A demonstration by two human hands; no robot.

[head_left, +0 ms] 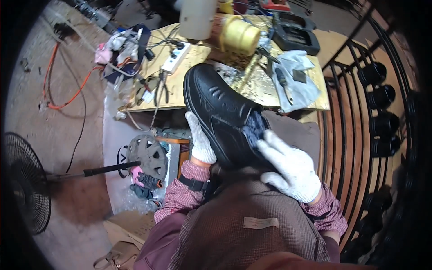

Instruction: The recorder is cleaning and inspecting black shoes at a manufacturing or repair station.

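A black slip-on shoe [216,96] with a dark blue-grey fuzzy lining is tilted above my lap, its toe pointing away and slightly left. My left hand [201,143], in a white knit glove, holds the shoe by the sole edge on its left side; part of that hand is hidden behind the shoe. Beside the shoe's opening is my right hand [292,171], also gloved in white, with its fingers stretched out and apart. Its fingertips are at the collar near the heel; whether they touch it I cannot tell. A brown checked apron [252,202] covers my lap.
Ahead stands a yellowish worktable [157,96] with a power strip [176,57], pliers [161,87], a yellow cylinder [243,36] and a grey cloth [310,96]. A rack [330,135] with black shoes is at right. A fan [24,189] stands at left.
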